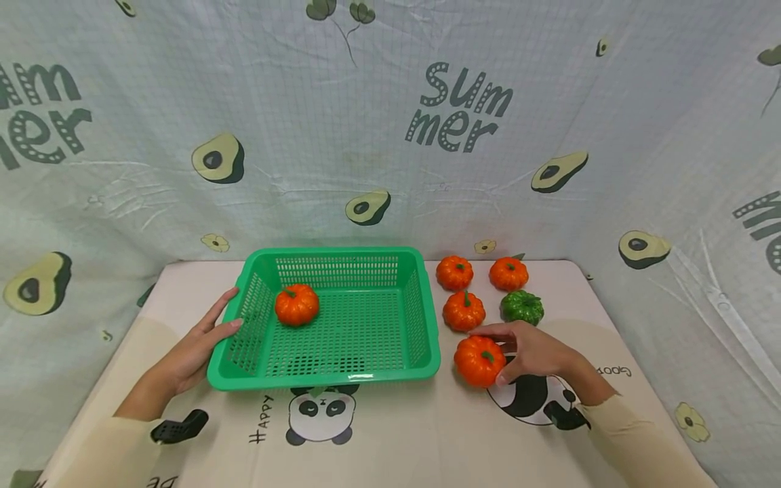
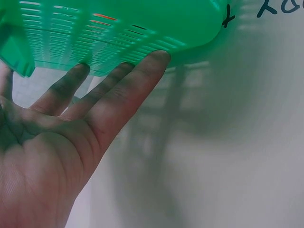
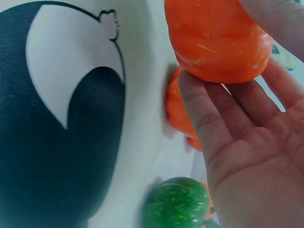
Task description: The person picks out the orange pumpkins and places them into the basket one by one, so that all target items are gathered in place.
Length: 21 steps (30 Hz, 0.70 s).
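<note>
In the head view a green plastic basket (image 1: 323,375) stands at the table's middle, with one orange pumpkin (image 1: 297,305) inside at the left. My left hand (image 1: 192,352) holds the basket's left side: thumb and forefinger lie on the rim. In the left wrist view the other fingertips touch the outer slotted wall (image 2: 114,28). Right of the basket, my right hand (image 1: 533,349) grips another orange pumpkin (image 1: 476,362) with a green stem. The right wrist view shows that pumpkin (image 3: 218,40) between thumb and fingers.
Behind the gripped pumpkin sit orange pumpkins: a near one (image 1: 464,312), a back left one (image 1: 454,273) and a back right one (image 1: 509,274). A green ribbed vegetable (image 1: 521,308) lies beside them. A printed cloth (image 1: 323,190) hangs behind the table.
</note>
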{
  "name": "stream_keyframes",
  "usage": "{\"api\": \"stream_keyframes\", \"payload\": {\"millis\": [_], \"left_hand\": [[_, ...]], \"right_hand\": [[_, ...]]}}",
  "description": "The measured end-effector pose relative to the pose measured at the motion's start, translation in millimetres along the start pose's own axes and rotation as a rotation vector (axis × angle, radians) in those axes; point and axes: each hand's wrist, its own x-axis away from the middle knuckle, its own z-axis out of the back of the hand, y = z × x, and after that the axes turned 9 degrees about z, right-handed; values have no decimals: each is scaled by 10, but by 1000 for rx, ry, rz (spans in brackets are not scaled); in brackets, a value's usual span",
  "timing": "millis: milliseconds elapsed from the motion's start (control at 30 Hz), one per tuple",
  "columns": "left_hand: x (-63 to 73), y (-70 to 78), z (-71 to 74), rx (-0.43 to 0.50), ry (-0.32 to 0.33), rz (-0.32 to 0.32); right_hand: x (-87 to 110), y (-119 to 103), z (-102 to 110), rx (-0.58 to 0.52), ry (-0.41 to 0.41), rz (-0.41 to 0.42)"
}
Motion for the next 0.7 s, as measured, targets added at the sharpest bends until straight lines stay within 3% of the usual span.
{"api": "stream_keyframes", "payload": {"millis": [700], "left_hand": [[4,6,-4,18,6,9]], "right_hand": [[4,-220,193,44,25,20]]}}
